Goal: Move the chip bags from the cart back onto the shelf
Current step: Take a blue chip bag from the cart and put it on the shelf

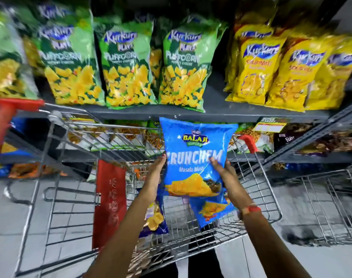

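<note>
One blue chip bag (195, 157) pinched between left hand (161, 163), right hand (224, 169), two more in cart (67, 137).

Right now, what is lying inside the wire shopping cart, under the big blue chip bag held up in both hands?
Two bags lie in the wire shopping cart: a smaller blue bag and a dark blue bag. The held blue chip bag and both arms cover parts of them.

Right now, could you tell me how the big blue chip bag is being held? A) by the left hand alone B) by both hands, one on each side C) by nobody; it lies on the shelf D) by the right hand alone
B: the left hand and right hand grip opposite sides of the blue chip bag, lifted above the cart.
</note>
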Demonstrator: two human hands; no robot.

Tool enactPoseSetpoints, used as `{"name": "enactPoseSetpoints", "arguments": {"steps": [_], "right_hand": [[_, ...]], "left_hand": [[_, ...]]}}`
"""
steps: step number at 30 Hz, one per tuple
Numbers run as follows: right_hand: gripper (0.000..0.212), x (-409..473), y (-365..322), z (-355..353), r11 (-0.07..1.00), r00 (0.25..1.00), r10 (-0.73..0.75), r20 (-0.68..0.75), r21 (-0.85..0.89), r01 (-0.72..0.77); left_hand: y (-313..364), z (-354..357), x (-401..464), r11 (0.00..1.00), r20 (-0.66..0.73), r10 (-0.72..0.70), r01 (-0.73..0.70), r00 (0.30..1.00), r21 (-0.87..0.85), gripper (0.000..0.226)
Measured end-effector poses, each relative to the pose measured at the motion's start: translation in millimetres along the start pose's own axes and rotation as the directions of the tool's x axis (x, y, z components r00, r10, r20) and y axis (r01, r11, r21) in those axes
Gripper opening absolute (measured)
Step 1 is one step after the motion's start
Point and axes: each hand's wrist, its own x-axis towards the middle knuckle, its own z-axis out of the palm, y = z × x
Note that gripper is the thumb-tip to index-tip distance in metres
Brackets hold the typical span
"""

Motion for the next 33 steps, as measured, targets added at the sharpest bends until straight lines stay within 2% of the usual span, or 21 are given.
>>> {"name": "enactPoseSetpoints", "arguments": {"steps": [3,6,8,10,11,15,17,20,24,27,31,33], "right_hand": [[0.01,-26,-43,9,0.991,0.997,-0.083,-0.008,0.103,0.083],[0.029,-51,-86,19,0.972,0.984,-0.178,-0.025,0.153,0.179],[0.046,-67,-113,26,0.955,0.971,-0.235,-0.032,0.178,0.237],[0.07,-82,-138,31,0.941,0.958,-0.287,-0.019,0.183,0.286],[0.073,-88,-148,33,0.934,0.95,-0.312,-0.009,0.181,0.308],[0.052,-111,-186,34,0.9,0.913,-0.407,0.021,0.18,0.398],[0.047,-121,-203,34,0.874,0.886,-0.461,0.048,0.199,0.444],[0.041,-132,-234,33,0.836,0.847,-0.529,0.059,0.206,0.508],[0.047,-133,-286,29,0.787,0.8,-0.599,0.036,0.21,0.58],[0.042,-130,-336,24,0.731,0.742,-0.67,0.007,0.18,0.658],[0.063,-116,-403,14,0.655,0.66,-0.751,-0.035,0.089,0.75],[0.059,-108,-434,6,0.63,0.633,-0.773,-0.036,0.078,0.773]], "left_hand": [[33,8,-23,0.989,0.094,0.147,-0.148,0.985,0.01,0.037],[67,14,-46,0.964,0.104,0.249,-0.256,0.963,0.065,0.054],[90,22,-63,0.912,0.17,0.38,-0.399,0.909,0.096,0.063],[108,29,-82,0.858,0.235,0.492,-0.513,0.839,0.036,0.06],[114,31,-88,0.829,0.262,0.536,-0.559,0.803,0.018,0.065],[140,40,-113,0.743,0.304,0.634,-0.669,0.711,0.014,0.098],[152,44,-117,0.733,0.307,0.646,-0.68,0.699,0.004,0.088],[180,59,-125,0.661,0.313,0.72,-0.75,0.62,-0.035,0.077],[232,94,-142,0.548,0.338,0.799,-0.834,0.497,-0.071,0.032],[273,121,-148,0.498,0.31,0.838,-0.862,0.449,-0.097,0.031],[325,164,-148,0.449,0.323,0.86,-0.886,0.394,-0.114,0.034],[351,187,-145,0.431,0.34,0.866,-0.893,0.368,-0.129,0.029]]}}
